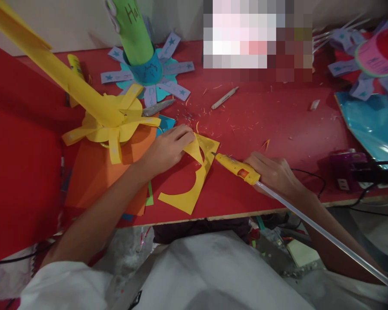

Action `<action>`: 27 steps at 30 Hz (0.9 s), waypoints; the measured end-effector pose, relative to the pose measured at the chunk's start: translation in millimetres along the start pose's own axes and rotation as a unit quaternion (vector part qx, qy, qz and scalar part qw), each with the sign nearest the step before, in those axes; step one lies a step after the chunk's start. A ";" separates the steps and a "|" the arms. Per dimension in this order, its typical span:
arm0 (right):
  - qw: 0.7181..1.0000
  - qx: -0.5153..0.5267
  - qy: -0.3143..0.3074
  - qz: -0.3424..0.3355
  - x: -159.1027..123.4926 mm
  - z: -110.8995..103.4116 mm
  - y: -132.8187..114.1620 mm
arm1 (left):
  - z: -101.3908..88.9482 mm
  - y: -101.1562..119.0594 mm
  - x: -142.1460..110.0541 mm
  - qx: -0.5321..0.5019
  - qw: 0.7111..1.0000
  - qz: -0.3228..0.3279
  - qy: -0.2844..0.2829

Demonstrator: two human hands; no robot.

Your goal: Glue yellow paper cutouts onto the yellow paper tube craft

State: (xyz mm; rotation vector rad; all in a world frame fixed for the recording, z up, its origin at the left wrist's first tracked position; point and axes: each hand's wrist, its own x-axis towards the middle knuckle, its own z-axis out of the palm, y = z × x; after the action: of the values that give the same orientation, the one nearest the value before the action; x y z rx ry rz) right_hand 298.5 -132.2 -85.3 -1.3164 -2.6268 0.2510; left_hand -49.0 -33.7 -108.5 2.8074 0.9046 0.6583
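Two hands flank the yellow cut paper point(192, 192), which lies on the red surface point(278, 125) straight ahead at twelve o'clock: the left hand point(174, 144), at its ten o'clock, pinches its edge; the right hand point(274, 172), at three, grips a yellow glue gun point(233, 166). The paper looks light and bendable, likely to tear at its narrow curved strip; its broad corners seem the safer hold.

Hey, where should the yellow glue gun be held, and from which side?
The glue gun is likely best held at its rear, from the right, as the right grip has it: the tip points left toward the yellow paper, while the pale glue stick juts out behind.
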 end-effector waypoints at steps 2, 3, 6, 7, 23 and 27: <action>0.999 0.026 -0.016 -0.011 -1.4 -1.0 -0.8 | 0.4 -0.1 -0.5 -0.011 1.000 -0.005 -0.003; 0.999 0.038 -0.030 -0.019 -1.4 -3.0 -2.1 | 0.4 -0.1 -0.6 -0.014 1.000 -0.008 -0.004; 0.994 0.061 -0.078 -0.054 1.6 -12.7 -8.8 | -0.1 -0.3 -0.6 -0.012 1.000 -0.011 -0.002; 0.992 0.063 -0.083 -0.069 3.1 -15.9 -11.2 | -0.3 -0.4 -0.5 -0.010 1.000 -0.011 -0.002; 0.997 0.045 -0.001 -0.062 1.4 -9.4 -3.9 | 0.3 -1.3 -1.3 -0.050 0.998 -0.047 -0.009; 0.992 0.070 -0.058 -0.090 1.7 -15.8 -8.5 | -0.2 -1.3 -1.0 -0.046 0.998 -0.048 -0.015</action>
State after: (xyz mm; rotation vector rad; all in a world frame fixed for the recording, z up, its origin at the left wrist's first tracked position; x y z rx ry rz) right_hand 294.9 -134.8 -67.8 -1.0420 -2.7440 0.4876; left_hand -50.5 -33.2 -109.0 2.6666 0.9718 0.6257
